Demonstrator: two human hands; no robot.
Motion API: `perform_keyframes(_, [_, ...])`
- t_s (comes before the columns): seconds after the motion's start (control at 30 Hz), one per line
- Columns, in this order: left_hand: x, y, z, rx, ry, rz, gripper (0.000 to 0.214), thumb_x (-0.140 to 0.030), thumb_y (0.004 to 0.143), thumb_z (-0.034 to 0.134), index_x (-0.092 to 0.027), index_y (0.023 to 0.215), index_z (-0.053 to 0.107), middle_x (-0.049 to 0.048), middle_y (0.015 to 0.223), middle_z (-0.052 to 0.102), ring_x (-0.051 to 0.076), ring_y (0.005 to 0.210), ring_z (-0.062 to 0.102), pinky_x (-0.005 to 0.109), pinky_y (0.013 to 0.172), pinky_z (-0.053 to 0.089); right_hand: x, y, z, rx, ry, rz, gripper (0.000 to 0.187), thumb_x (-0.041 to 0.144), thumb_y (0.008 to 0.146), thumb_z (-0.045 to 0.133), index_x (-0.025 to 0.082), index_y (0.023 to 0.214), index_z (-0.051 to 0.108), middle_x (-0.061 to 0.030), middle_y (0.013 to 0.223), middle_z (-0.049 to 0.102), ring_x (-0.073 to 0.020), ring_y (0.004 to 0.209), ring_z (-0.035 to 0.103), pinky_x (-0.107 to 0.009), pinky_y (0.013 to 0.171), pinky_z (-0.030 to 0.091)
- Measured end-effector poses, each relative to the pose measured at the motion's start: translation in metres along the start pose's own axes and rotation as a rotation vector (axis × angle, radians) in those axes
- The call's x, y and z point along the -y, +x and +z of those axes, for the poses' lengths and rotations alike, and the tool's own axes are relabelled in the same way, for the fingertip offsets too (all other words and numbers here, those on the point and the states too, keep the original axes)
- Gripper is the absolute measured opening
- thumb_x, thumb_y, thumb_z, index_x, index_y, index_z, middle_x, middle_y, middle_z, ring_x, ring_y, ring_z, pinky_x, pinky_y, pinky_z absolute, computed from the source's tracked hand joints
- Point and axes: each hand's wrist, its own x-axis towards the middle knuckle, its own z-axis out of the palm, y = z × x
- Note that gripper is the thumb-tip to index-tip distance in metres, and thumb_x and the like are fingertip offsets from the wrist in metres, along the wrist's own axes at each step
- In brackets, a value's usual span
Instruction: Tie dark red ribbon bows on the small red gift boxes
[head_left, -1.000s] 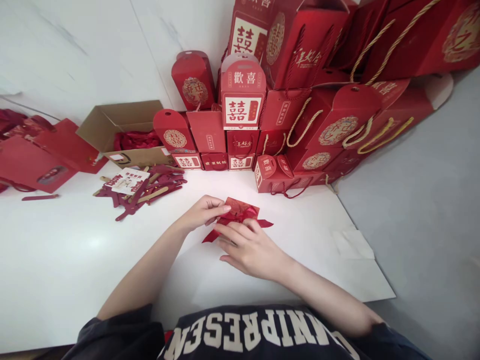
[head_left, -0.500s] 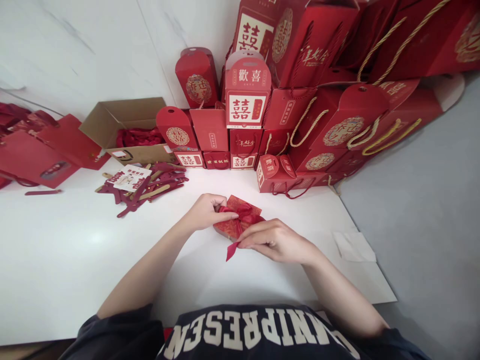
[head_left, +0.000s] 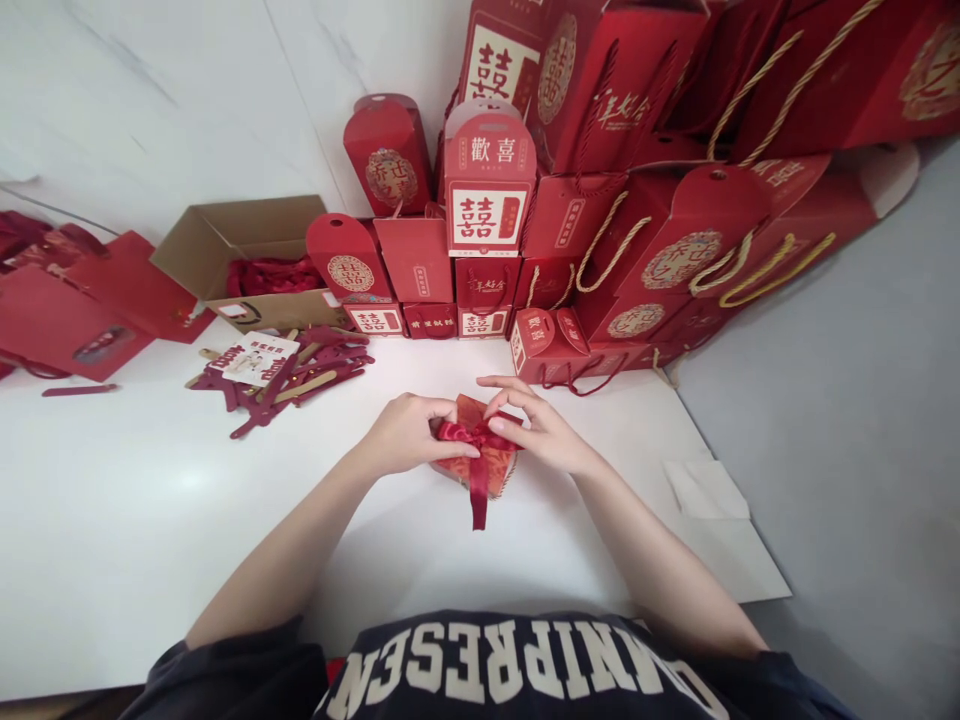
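White surface (head_left: pixel 187 540) spreads wide to the left of the hands, giving that arm plenty of room; its far-right edge slants past the right forearm. Ahead of the hands, stacked red gift boxes (head_left: pixel 486 215) close off the space, the topmost cut off above. Between the hands sits a small patterned red box (head_left: pixel 501 470), partly hidden by fingers and a red ribbon bow (head_left: pixel 478 490), one tail hanging toward the wearer. Left hand (head_left: pixel 409 435) pinches the bow's left loop under its thumb; right hand (head_left: pixel 544 435) curls thumb and forefinger at the right loop, other fingers lifted, and I can't tell whether it grips. Forward and left of the hands, an open cardboard box (head_left: pixel 285 310) holds crumpled red material (head_left: pixel 274 278), its bottom out of sight. Nearer lie tangled dark-red strips (head_left: pixel 337 355), partly covered by a white card (head_left: pixel 260 358).
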Motion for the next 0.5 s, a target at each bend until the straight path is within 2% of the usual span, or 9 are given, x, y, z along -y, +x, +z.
perform_keyframes(0.07, [0.000,0.000,-0.001,0.000,0.024,-0.003,0.053,-0.059,0.068,0.070,-0.016,0.058,0.041,-0.0071,0.051,0.034,0.008,0.053,0.027,0.020,0.050,0.023,-0.001,0.000,0.001,0.016,0.021,0.004,0.018,0.036,0.088,0.061,0.021,0.079,0.059,-0.0067,0.137,0.050,-0.0217,0.131,0.043,-0.042,0.111,0.029])
perform_keyframes(0.2, [0.000,-0.001,-0.003,0.029,0.037,-0.015,0.054,-0.061,0.066,0.070,-0.016,0.057,0.042,-0.0070,0.050,0.037,0.008,0.052,0.029,0.020,0.050,0.024,-0.003,-0.001,-0.003,0.048,0.063,0.031,0.029,0.038,0.089,0.059,0.019,0.068,0.054,-0.0078,0.134,0.052,-0.0225,0.128,0.047,-0.041,0.109,0.031])
perform_keyframes(0.5, [0.007,0.002,-0.003,0.083,-0.017,0.000,0.054,-0.059,0.064,0.072,-0.015,0.057,0.041,-0.0069,0.053,0.035,0.007,0.053,0.028,0.021,0.050,0.021,-0.020,-0.003,0.004,0.078,0.288,0.091,0.035,0.044,0.090,0.056,0.018,0.067,0.051,-0.0080,0.130,0.052,-0.0227,0.123,0.050,-0.038,0.106,0.033])
